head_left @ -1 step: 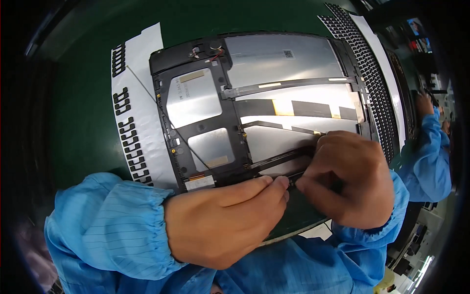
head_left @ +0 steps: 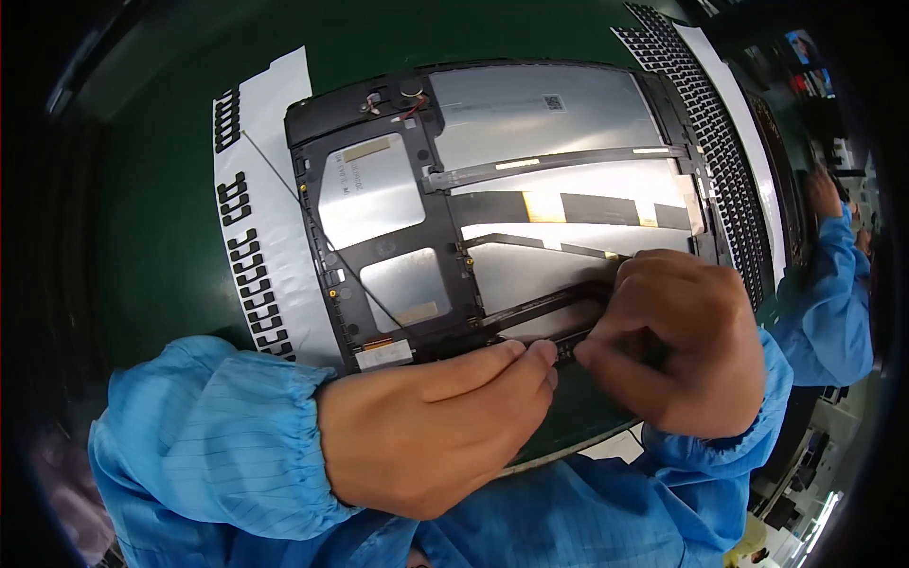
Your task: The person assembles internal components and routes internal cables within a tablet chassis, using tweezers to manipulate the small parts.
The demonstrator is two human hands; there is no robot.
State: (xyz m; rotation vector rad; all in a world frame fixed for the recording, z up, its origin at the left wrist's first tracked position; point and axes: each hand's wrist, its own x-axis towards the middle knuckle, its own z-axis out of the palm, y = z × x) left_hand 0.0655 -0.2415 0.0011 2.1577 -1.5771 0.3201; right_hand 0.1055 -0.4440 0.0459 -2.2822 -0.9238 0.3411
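An opened flat electronic device point(head_left: 445, 222) lies before me, with a black frame and silver metal plates. My left hand point(head_left: 436, 426) is closed at its near edge, thumb and fingertips pressed together; whatever they grip is hidden. Just to the right, my right hand point(head_left: 682, 341) is curled in a pinch over the same edge, its fingertips hiding what lies between them. A black flexible strip point(head_left: 554, 305) runs along the plate toward the right fingers. Across the left part of the frame lies a loose thin black cable point(head_left: 331, 248), its far end over a white sheet.
The white sheet point(head_left: 289, 180) at the left bears several small black C-shaped stickers. More sheets of small black pieces point(head_left: 715, 133) lie along the right side. Underneath is a green work surface point(head_left: 151, 218). Farther right, another person's blue sleeve point(head_left: 824, 322) shows.
The device appears a touch farther left in the picture. Both hands keep nearly the same place and grip.
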